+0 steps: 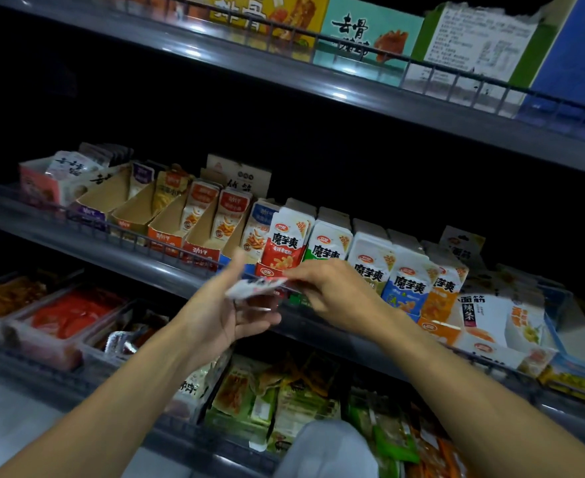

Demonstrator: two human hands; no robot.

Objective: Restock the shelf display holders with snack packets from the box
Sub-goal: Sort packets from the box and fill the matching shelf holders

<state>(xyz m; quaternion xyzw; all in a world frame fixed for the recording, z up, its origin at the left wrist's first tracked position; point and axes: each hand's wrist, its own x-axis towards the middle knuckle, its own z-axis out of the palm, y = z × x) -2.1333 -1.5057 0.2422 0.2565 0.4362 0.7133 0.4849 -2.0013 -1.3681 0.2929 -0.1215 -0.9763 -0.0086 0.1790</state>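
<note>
My left hand (230, 312) lies palm-up with fingers loosely spread under a small red-and-white snack packet (256, 287), blurred. My right hand (332, 288) pinches that packet's right end between curled fingers, just in front of the grey metal shelf edge (166, 267). Behind its wire rail stand cardboard display holders (166, 222), angular and half-filled, beside glossy upright packets (285, 243). The room beyond is dark.
</note>
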